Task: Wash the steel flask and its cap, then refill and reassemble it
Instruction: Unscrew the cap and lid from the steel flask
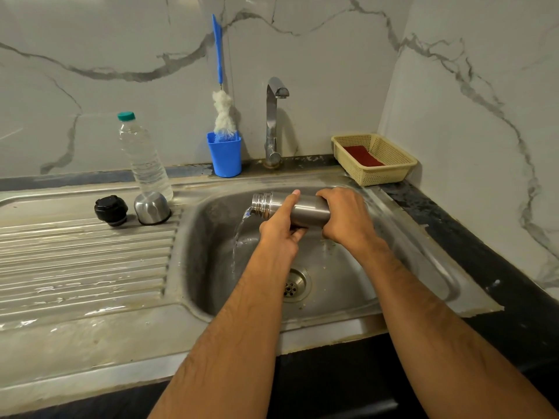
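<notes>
The steel flask (308, 208) lies almost level over the sink basin (205, 237), its open threaded mouth pointing left. Water pours from the mouth down into the basin. My left hand (282, 229) grips the flask near the neck, index finger stretched over its top. My right hand (343, 216) wraps the flask's base end. On the draining board (84, 261) to the left stand the black inner stopper (111, 210) and the steel cup cap (152, 208), set upside down.
A clear plastic water bottle (142, 155) with a green cap stands behind the caps. A blue cup (224, 155) holds a bottle brush beside the tap (273, 122), which runs no water. A yellow basket (390, 164) with a red scrub pad sits back right.
</notes>
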